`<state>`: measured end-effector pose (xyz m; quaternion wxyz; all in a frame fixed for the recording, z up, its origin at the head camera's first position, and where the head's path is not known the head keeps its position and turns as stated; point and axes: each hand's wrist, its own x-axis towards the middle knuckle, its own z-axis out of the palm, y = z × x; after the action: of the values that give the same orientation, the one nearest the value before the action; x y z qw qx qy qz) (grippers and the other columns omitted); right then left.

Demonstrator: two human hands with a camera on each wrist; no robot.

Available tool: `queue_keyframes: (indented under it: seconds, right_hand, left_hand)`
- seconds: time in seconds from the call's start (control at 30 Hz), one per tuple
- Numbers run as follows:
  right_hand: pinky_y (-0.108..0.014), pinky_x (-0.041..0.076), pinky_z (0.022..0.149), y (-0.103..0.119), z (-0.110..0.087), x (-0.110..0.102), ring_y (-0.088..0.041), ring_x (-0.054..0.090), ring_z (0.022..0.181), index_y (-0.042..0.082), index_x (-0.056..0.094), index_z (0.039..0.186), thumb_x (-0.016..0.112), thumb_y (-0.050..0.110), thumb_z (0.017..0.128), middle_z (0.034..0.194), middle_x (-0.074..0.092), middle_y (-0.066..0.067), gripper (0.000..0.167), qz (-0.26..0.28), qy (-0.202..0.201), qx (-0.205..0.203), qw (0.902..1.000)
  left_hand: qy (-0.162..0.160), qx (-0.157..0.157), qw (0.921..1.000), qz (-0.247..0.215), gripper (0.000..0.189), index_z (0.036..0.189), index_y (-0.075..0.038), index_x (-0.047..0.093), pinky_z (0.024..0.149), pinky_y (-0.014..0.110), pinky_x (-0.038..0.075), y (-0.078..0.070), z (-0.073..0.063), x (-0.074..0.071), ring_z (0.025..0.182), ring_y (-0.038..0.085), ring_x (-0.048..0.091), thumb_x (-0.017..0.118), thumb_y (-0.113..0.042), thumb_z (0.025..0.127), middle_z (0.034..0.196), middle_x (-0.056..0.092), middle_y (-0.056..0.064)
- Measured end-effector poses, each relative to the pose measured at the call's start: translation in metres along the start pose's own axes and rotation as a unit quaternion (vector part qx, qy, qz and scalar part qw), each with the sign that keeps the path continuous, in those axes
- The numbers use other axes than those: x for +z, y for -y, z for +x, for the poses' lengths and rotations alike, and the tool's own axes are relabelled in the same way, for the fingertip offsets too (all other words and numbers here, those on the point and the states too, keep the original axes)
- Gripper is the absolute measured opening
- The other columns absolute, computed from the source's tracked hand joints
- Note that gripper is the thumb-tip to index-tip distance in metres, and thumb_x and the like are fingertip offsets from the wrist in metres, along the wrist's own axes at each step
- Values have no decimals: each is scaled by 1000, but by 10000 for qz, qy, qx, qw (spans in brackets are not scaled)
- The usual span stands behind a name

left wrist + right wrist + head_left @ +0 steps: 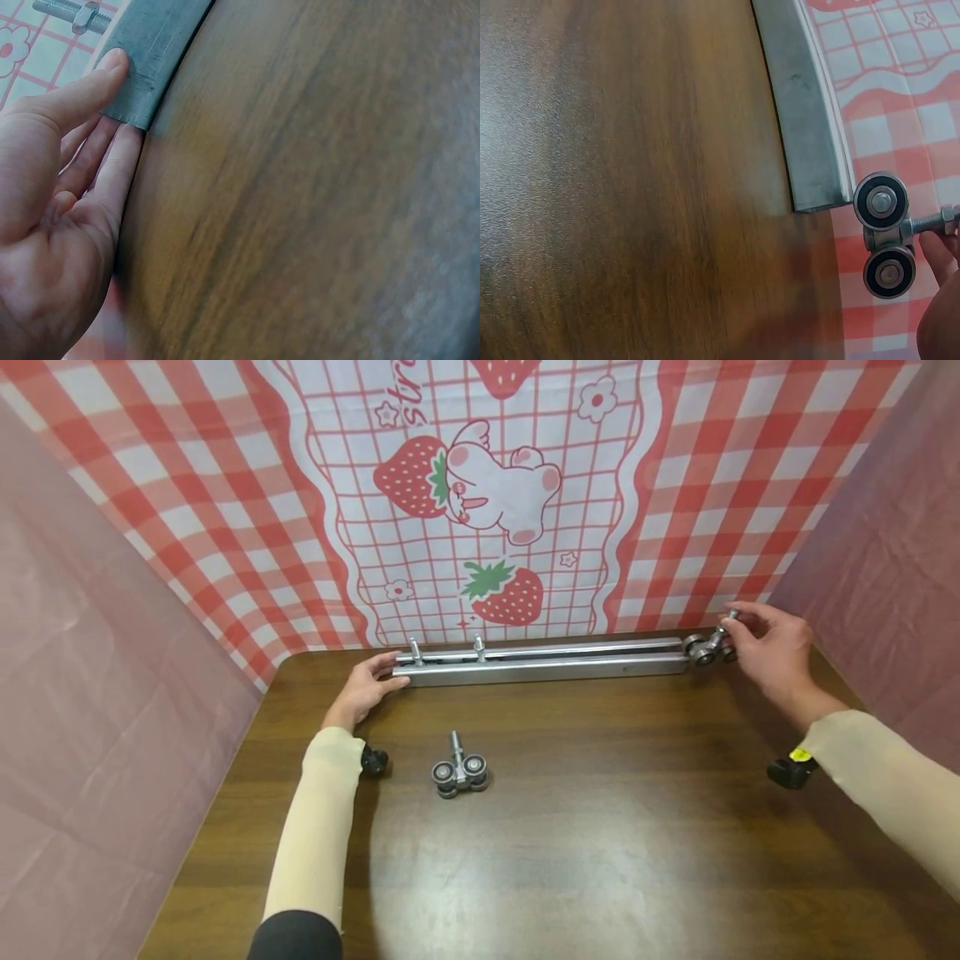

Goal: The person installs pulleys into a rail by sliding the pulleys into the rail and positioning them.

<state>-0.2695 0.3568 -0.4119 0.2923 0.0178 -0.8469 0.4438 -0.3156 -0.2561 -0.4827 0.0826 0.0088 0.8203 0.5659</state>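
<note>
A long metal track with a slot along its top lies near the table's back edge. My left hand grips its left end, the thumb on the front wall in the left wrist view. Two bolts stand up out of the slot toward that end. At the other end, my right hand pinches the bolt of a roller trolley. In the right wrist view the wheels are right at the track's open end. Another roller trolley rests on the table, its bolt pointing up and back.
The brown wooden table has rounded back corners. Behind it hangs a red-and-white checked cloth with strawberry prints. Pink curtains flank both sides. A small black camera is on the left wrist, another on the right.
</note>
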Motion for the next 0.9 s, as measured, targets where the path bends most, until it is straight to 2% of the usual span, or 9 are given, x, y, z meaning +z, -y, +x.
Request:
queue_keyframes:
  seconds: [0.37,0.5,0.63,0.9]
  right_hand:
    - [2,46,61,-8,7,3,25,59,63,-13,77,130,74,-1,104,77,61,50,29,118,-197,290,9993]
    - [2,48,64,-15,11,4,23,60,66,-7,80,126,74,0,104,79,64,47,24,299,-407,417,9979]
    - [3,47,68,-19,16,4,23,59,71,-10,80,126,74,3,104,80,62,48,25,297,-632,456,9965]
    - [3,46,67,-23,21,7,23,57,68,-10,79,130,74,5,105,78,59,49,29,204,-675,475,9964]
  left_hand:
    - [-2,-52,10000,-58,69,172,-6,46,141,53,38,-2,1,-1,171,40,37,75,-9,109,178,45,24]
    - [-14,-63,9999,-94,70,172,-6,46,141,52,38,-2,0,-1,171,39,38,75,-9,109,178,45,24]
    - [-24,-58,9999,-104,70,172,-6,46,141,52,38,-2,0,-1,171,39,38,75,-8,109,178,45,24]
    - [-51,-66,9999,-66,70,172,-6,46,141,52,37,-1,0,-1,171,39,38,75,-8,109,178,45,24]
